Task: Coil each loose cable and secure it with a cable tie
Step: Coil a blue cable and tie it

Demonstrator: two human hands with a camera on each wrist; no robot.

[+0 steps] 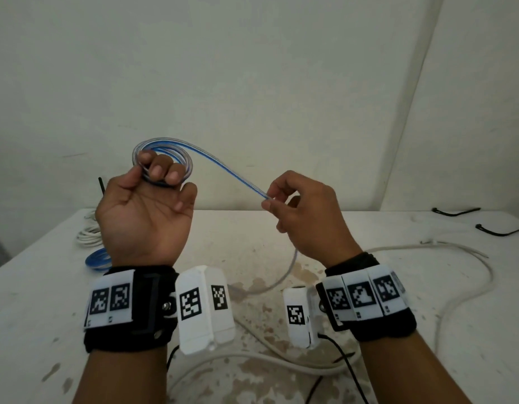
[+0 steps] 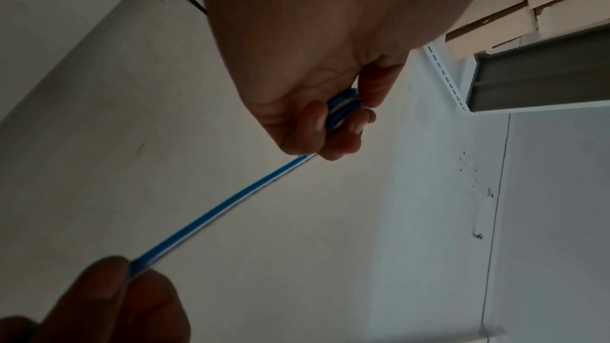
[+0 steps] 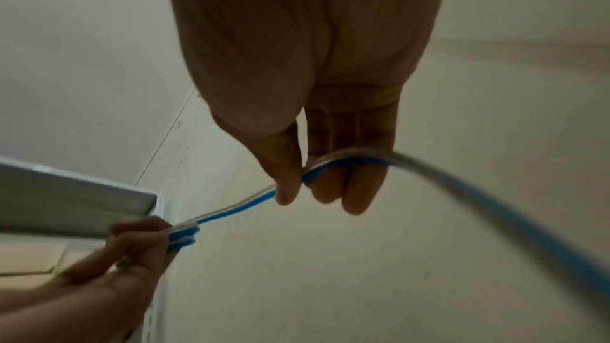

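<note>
A blue-and-clear flat cable (image 1: 223, 167) runs between my two raised hands above the table. My left hand (image 1: 153, 182) grips a small coil of it (image 1: 162, 154), fingers curled through the loops; the left wrist view shows the coil (image 2: 343, 108) pinched between thumb and fingers. My right hand (image 1: 284, 196) pinches the straight run (image 3: 251, 205) between thumb and forefinger. From there the loose tail (image 1: 284, 275) drops to the table. The coil (image 3: 185, 236) in my left hand also shows in the right wrist view.
On the stained white table (image 1: 48, 301) lie a loose white cable (image 1: 456, 290), a coiled white cable (image 1: 87, 233), a blue coil (image 1: 96, 259) at the left and black cable ties (image 1: 453, 212) at the far right. A wall stands close behind.
</note>
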